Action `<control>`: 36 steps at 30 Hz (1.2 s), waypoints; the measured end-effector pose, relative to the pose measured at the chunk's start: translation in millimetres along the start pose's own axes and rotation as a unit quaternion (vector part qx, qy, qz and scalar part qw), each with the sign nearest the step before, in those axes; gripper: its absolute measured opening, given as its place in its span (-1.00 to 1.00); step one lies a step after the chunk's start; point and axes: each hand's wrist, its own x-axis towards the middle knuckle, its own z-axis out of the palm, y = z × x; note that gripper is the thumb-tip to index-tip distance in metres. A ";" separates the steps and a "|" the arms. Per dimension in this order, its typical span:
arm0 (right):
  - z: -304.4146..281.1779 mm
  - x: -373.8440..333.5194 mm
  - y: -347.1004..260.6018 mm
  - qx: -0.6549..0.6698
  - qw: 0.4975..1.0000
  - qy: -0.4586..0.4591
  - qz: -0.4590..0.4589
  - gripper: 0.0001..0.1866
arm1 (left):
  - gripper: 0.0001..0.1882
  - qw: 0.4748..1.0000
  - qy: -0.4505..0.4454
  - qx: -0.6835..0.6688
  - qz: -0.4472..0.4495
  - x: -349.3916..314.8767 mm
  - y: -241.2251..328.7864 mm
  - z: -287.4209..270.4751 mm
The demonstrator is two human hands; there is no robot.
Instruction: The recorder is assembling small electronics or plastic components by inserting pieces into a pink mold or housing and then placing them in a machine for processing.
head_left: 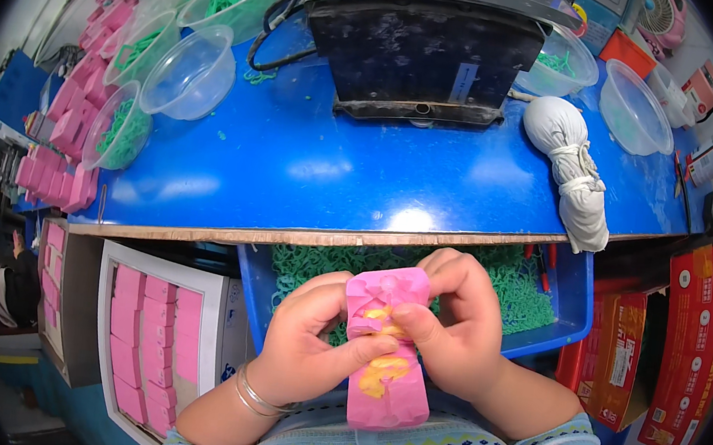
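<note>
A glossy blue surface [290,189] with a wood-coloured near edge [320,238] carries a dark boxy machine [408,63] at its far middle. Clear plastic bowls [189,75] stand left and right, some containing green pieces [230,1]. Loose green scraps [259,78] lie left of the machine; a white cloth bundle [581,194] rests at right.
</note>
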 end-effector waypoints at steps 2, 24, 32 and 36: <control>0.4 -1.2 3.6 -0.031 0.999 0.003 -0.033 -0.80 | -0.73 1.000 0.009 0.022 0.001 -1.2 -1.8 0.1; -16.4 -3.8 -17.1 0.051 0.964 -0.169 0.198 -0.77 | -0.87 0.978 -0.002 -0.202 -0.059 -0.4 0.7 -1.7; -19.6 -4.7 -12.8 0.026 0.963 -0.199 0.180 -0.79 | -0.90 0.963 -0.002 -0.259 -0.075 -2.3 -9.9 3.9; -20.2 -3.8 -12.0 -0.043 0.966 -0.195 0.164 -0.81 | -0.85 0.992 0.034 -0.119 0.014 -1.2 -13.3 7.1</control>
